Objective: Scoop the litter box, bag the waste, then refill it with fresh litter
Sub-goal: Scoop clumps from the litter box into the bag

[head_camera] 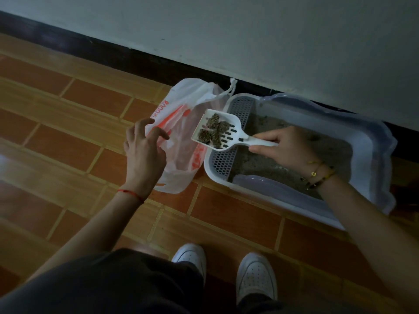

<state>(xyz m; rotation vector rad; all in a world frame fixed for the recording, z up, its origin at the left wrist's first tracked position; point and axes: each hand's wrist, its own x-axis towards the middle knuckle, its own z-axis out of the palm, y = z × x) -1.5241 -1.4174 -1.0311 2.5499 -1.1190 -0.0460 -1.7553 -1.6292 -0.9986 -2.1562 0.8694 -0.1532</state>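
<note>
A white litter box [367,141] with a perforated grey step holds grey litter [256,159] and stands against the wall. My right hand [285,148] grips the handle of a white slotted scoop [226,137]. The scoop carries several dark clumps of waste [212,130] and hangs over the box's left end, beside a white plastic bag [181,132] with orange print lying on the floor. My left hand [142,150] hovers at the bag's left edge with fingers spread and loosely bent, holding nothing.
The floor is brown tile [74,143] with pale joints. A pale wall [272,41] with a dark skirting board runs behind the box and bag. My two white shoes [256,279] stand close in front of the box.
</note>
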